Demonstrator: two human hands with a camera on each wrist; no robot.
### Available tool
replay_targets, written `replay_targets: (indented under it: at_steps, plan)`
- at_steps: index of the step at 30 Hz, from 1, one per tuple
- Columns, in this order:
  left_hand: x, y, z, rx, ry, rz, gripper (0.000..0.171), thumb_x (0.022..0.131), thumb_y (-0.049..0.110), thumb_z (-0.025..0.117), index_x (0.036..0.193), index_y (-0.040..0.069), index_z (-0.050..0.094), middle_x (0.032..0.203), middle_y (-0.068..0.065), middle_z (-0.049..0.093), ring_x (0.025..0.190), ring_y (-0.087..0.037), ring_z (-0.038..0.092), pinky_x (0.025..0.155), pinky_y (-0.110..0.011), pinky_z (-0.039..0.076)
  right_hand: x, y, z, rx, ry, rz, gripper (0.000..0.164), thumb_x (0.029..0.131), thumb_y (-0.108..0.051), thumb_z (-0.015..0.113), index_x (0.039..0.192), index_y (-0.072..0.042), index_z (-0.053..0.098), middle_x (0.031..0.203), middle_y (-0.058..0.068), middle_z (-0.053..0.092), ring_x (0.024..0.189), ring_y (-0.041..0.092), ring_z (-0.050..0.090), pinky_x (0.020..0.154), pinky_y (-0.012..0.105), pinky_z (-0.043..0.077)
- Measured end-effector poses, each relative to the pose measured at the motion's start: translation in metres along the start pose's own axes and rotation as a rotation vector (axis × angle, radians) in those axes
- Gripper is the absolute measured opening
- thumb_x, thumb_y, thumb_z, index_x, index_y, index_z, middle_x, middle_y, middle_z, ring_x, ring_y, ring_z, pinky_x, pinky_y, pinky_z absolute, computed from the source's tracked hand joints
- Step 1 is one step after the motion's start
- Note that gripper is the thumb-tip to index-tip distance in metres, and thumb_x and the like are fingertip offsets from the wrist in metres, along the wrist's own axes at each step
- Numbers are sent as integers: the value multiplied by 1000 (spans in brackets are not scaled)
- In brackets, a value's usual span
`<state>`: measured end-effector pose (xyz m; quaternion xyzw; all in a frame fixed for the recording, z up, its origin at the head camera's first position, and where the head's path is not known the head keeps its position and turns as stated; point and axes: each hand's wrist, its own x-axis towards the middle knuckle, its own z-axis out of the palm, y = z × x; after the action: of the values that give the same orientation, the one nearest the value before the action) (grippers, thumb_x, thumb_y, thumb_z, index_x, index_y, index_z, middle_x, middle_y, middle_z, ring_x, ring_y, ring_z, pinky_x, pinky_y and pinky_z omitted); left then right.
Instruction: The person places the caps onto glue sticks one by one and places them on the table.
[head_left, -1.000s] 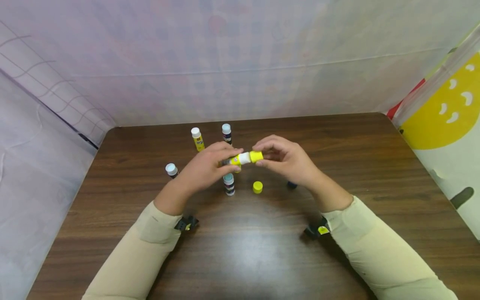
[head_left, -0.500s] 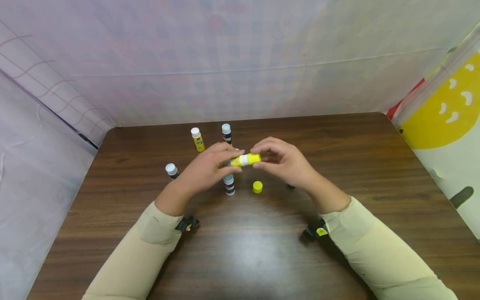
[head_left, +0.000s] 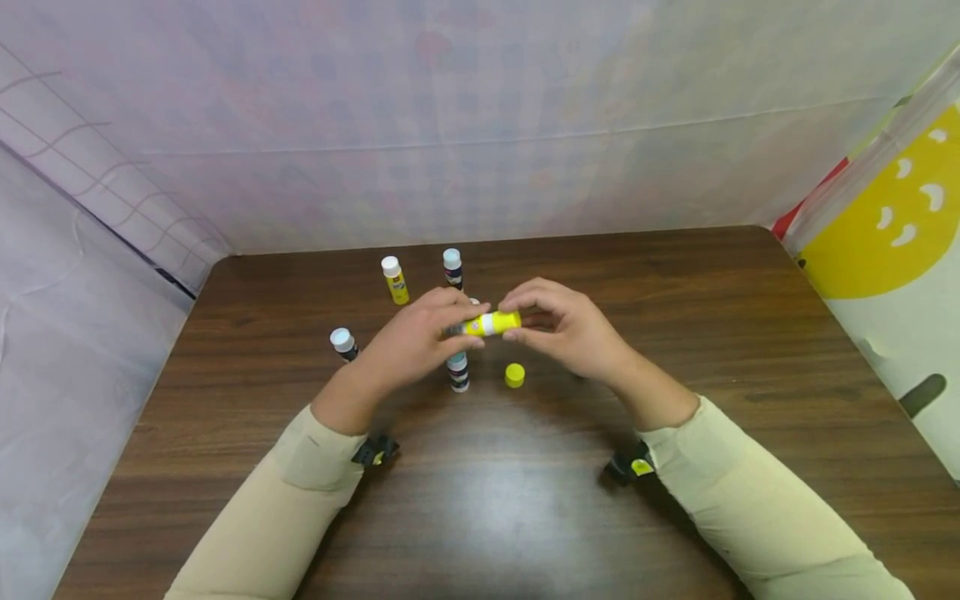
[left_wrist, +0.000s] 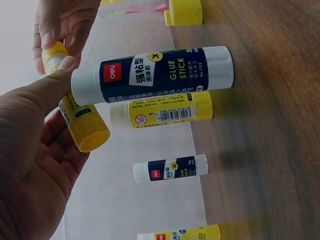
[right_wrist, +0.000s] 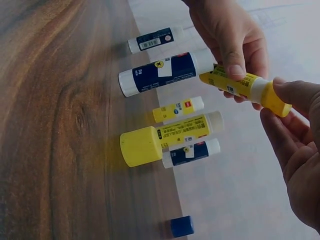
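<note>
My left hand (head_left: 412, 337) grips a yellow glue stick (head_left: 474, 326) by its barrel, held lengthwise above the table. At its other end my right hand (head_left: 576, 329) pinches a yellow cap (head_left: 510, 322) between thumb and fingers. The cap sits in line with the stick, and a white band (right_wrist: 258, 90) shows between cap and barrel. Below the hands stands a large navy glue stick (head_left: 458, 375) with a pale top. A second yellow cap (head_left: 514, 375) rests on the table to its right. Another yellow glue stick (left_wrist: 165, 110) stands behind, mostly hidden by my left hand in the head view.
Toward the back of the wooden table (head_left: 510, 500) stand a small yellow glue stick (head_left: 395, 280) and a small navy one (head_left: 452, 268). One more navy glue stick (head_left: 344, 342) is at the left. A blue cap (right_wrist: 181, 226) lies at the right. Curtains hang behind.
The yellow cap was tilted at the white end of the glue stick; now it is lined up over it, with less white showing. Both hands have lowered slightly.
</note>
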<state>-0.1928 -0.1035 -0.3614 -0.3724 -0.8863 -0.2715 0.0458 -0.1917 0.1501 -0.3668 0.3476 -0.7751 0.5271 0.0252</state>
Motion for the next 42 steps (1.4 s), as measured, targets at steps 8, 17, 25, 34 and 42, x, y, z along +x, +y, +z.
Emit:
replay_targets:
  at_steps: [8,17,25,34,42]
  plan:
    - [1,2,1,9,23,-30,48,93,27,79,137,10,68,129,-8,69,116,-23,64,97,-40,57,0,0,1,-11,7,3,33,85,8,79,117,2,71,120,14,68,111,20,67,96,27,59]
    - [0,3,2,29,42,-14,46,92,24,80,134,9,70,125,-8,70,112,-23,64,95,-40,57,0,1,1,-23,-1,15,33,86,6,79,117,0,72,119,12,68,112,23,67,97,27,59]
    - [-1,5,1,45,41,0,47,92,23,80,135,8,69,124,-8,70,112,-23,64,94,-40,58,0,0,2,-39,-5,19,32,86,5,79,117,0,72,119,12,68,112,24,67,97,27,59]
    - [-1,7,3,57,35,7,49,93,26,79,137,9,68,126,-7,69,114,-22,64,95,-39,58,-1,-1,6,-54,-12,8,32,86,5,79,117,0,71,119,13,68,112,26,68,97,27,59]
    - [-1,9,4,82,83,57,48,92,23,80,135,6,69,123,-7,71,113,-22,64,94,-36,58,-2,-3,5,-82,29,-54,31,84,4,82,113,-1,75,108,9,70,102,19,68,91,26,60]
